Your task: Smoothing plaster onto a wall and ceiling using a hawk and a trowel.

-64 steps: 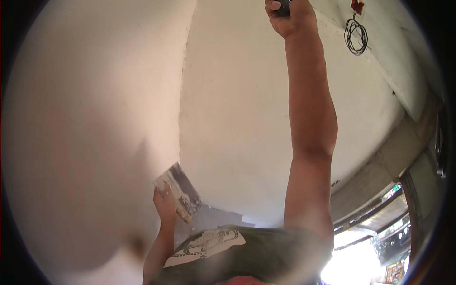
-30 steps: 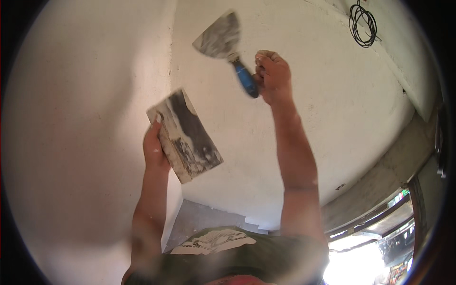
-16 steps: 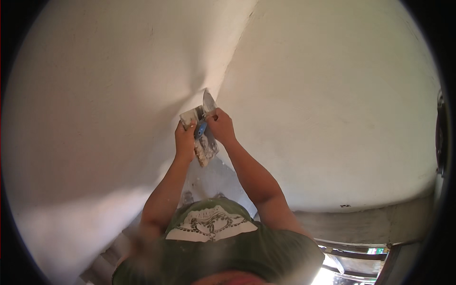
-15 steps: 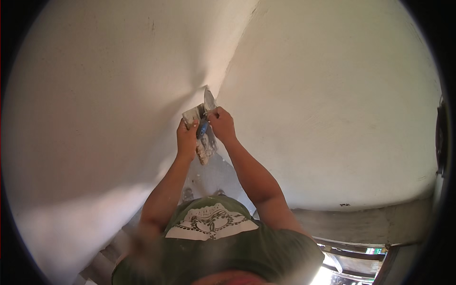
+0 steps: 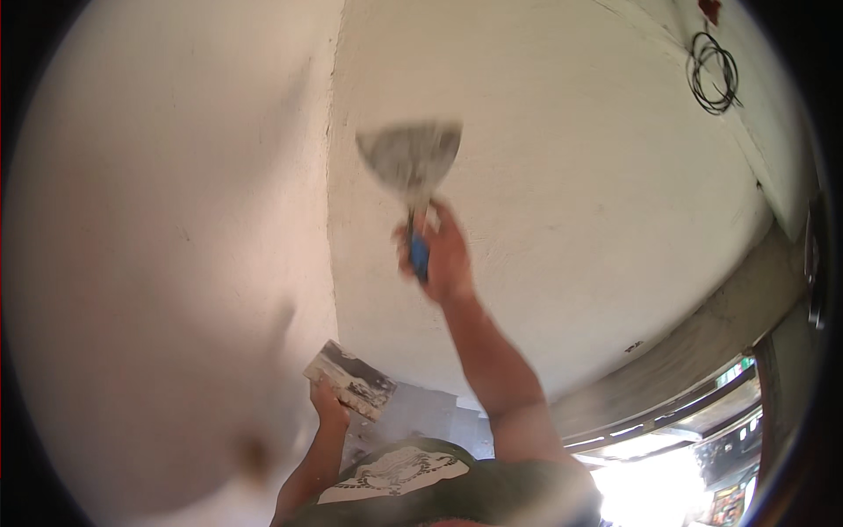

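My right hand (image 5: 450, 255) is closed around the blue and black handle of a putty knife (image 5: 411, 156). Its wide, smeared blade points up in front of the right-hand wall (image 5: 562, 220), near the corner; I cannot tell whether it touches. Lower and to the left, my left hand (image 5: 328, 404) grips a rectangular plate (image 5: 362, 379) by its edge. Pale and dark putty-like smears cover the plate's face. The two tools are well apart.
The left-hand wall (image 5: 176, 220) meets the right one at a rough vertical seam. A coil of black cable (image 5: 713, 75) hangs at the upper right. Below it at the lower right, a bright opening (image 5: 654, 492) shows beneath a grey ledge (image 5: 654, 373).
My right hand has raised the putty knife up and away from the plate, its blade now facing broadside. My left hand has lowered the plate. The view has shifted toward the right-hand wall.
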